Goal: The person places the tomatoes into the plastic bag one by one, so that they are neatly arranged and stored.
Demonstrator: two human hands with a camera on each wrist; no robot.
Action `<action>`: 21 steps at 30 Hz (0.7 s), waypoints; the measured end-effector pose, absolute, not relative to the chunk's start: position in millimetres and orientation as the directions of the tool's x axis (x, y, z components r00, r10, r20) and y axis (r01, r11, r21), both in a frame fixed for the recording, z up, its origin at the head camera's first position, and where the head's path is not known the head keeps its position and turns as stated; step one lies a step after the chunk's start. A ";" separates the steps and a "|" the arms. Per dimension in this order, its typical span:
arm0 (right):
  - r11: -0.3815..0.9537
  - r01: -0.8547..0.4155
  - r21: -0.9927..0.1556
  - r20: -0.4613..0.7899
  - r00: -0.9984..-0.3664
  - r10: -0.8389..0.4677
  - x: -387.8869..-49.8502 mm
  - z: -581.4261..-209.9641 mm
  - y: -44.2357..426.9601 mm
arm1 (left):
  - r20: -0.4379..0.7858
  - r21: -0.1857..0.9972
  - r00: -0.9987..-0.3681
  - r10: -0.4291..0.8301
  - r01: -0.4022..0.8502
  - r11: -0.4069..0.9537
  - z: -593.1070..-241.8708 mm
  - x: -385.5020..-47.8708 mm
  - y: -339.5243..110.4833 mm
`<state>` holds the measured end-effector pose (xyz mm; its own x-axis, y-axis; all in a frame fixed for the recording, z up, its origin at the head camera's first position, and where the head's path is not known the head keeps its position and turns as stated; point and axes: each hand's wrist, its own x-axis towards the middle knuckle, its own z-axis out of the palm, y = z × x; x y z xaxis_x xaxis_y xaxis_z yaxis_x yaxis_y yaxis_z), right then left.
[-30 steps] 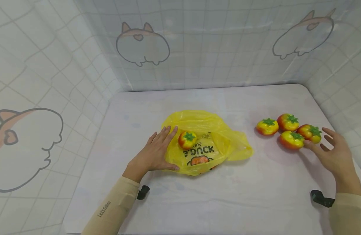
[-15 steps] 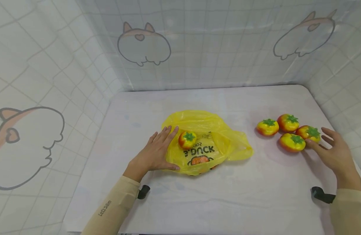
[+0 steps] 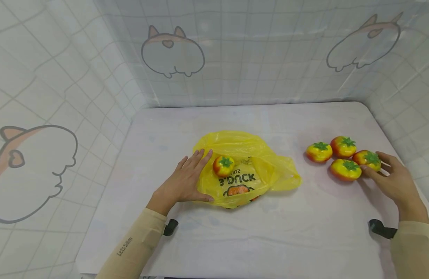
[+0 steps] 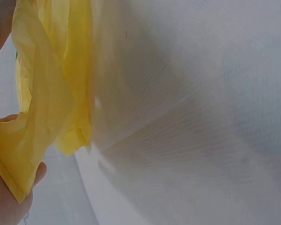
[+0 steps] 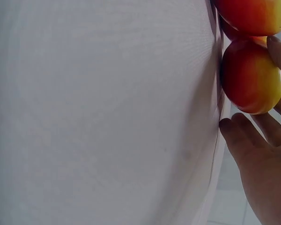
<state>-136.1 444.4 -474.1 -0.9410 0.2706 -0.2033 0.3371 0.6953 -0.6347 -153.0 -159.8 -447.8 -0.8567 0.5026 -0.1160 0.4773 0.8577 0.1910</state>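
Fingers spread and fairly straight, my left hand (image 3: 186, 176) rests along the left side of a crumpled yellow plastic bag (image 3: 232, 139), which carries duck lettering. In the left wrist view, the bag (image 4: 42, 93) covers part of this hand. One red-and-yellow toy tomato (image 3: 223, 166) with a green star top lies in the bag's opening. At the right, my right hand (image 3: 396, 178) has thumb and fingers around the rightmost toy tomato (image 3: 367, 160), still on the table. In the right wrist view, the thumb (image 5: 278, 51) touches this tomato (image 5: 253, 77).
Three more toy tomatoes sit close by: a front one (image 3: 345, 170), a back one (image 3: 343, 146) and a left one (image 3: 319, 152). The white-covered table (image 3: 270, 240) meets a tile-patterned curtain (image 3: 253, 58) at the back and sides.
My right hand has moved slightly left and its fingers have drawn in around the rightmost tomato. That tomato and the front one have shifted slightly. My left hand stays on the bag.
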 end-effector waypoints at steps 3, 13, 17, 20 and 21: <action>0.698 0.337 -0.632 -0.205 -0.941 0.269 -136.0 -474.0 443.7 | -0.110 0.187 -0.855 0.506 0.483 0.856 -447.3 -152.8 -159.6; 0.682 0.343 -0.646 -0.176 -0.936 0.305 -130.2 -467.9 446.3 | -0.098 0.191 -0.849 0.519 0.496 0.847 -448.5 -152.6 -159.1; 0.693 0.326 -0.644 -0.134 -0.939 0.317 -128.5 -460.5 447.0 | -0.095 0.193 -0.847 0.523 0.500 0.844 -447.9 -153.9 -158.7; 0.700 0.314 -0.641 -0.110 -0.940 0.321 -127.7 -454.9 445.2 | -0.093 0.193 -0.845 0.527 0.504 0.842 -447.7 -155.1 -158.2; 0.696 0.313 -0.646 -0.106 -0.940 0.324 -127.5 -452.9 444.0 | -0.094 0.195 -0.844 0.528 0.504 0.841 -447.6 -155.3 -158.0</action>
<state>-127.5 444.0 -452.9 -0.9401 0.3241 -0.1056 0.3125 0.6960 -0.6464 -155.3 -158.0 -447.6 -0.8443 0.5276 -0.0939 0.5040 0.8413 0.1953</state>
